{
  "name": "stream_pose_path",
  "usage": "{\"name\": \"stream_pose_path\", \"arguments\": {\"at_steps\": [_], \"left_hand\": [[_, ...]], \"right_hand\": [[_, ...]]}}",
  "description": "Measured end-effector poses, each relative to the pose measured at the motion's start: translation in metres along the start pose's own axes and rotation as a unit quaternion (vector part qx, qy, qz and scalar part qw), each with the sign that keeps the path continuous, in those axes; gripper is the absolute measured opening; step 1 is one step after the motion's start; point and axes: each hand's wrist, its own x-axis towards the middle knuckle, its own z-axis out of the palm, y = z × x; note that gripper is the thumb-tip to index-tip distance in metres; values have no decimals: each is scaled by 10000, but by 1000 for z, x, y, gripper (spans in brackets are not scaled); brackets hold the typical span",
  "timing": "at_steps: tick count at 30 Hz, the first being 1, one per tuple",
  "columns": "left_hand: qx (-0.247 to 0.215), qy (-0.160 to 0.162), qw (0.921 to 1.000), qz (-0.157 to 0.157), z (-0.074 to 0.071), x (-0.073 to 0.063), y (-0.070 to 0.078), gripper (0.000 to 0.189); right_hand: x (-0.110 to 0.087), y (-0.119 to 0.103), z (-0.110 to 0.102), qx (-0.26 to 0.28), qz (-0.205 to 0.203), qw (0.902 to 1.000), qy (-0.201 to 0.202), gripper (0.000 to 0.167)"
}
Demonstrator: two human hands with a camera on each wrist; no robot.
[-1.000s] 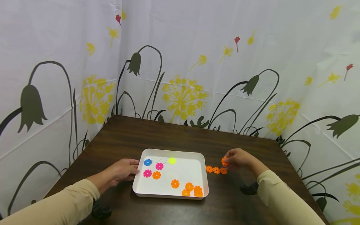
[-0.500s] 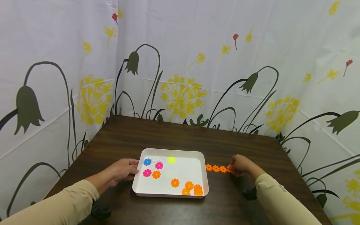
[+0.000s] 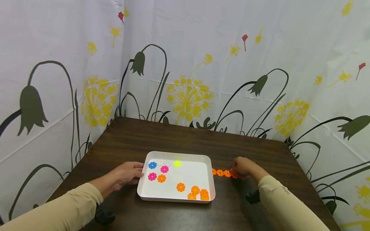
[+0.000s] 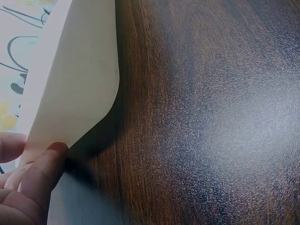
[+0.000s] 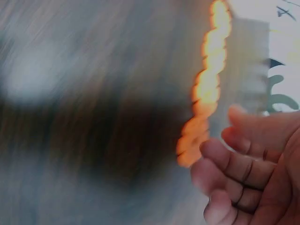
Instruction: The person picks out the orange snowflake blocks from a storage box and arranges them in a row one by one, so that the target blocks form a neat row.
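Note:
My left hand holds the left side of a white rectangular tray; in the left wrist view its fingers are at the tray's outer wall. To the tray's right, a row of orange notched discs lies on the table, its left end close to the tray's wall. My right hand is at the row's right end, partly covering the last disc. In the blurred right wrist view, fingertips touch or nearly touch that end disc, with the thumb apart from it.
Inside the tray lie a blue disc, pink discs, a yellow disc, whitish discs and several orange discs. The dark wooden table meets a flower-patterned curtain at the back.
My right hand has lowered an orange disc to the right end of the row. The row has since shifted slightly left toward the tray. My left hand stays put.

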Motion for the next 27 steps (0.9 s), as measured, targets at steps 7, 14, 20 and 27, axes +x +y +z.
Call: {"name": "stream_pose_path", "arguments": {"at_steps": [7, 14, 20, 27], "left_hand": [[107, 29, 9999, -28, -1, 0, 0, 50], [141, 37, 9999, -73, -1, 0, 1, 51], [138, 54, 9999, -76, -2, -1, 2, 50], [193, 43, 9997, -145, 0, -1, 3, 52]], "right_hand": [[1, -30, -17, 1194, -451, 9915, -239, 32], [-1, -71, -22, 1720, -780, 9801, -614, 32], [1, -107, -7, 1814, -1058, 9705, -1181, 30], [2, -131, 20, 1147, -1078, 9749, -1577, 15]]}}
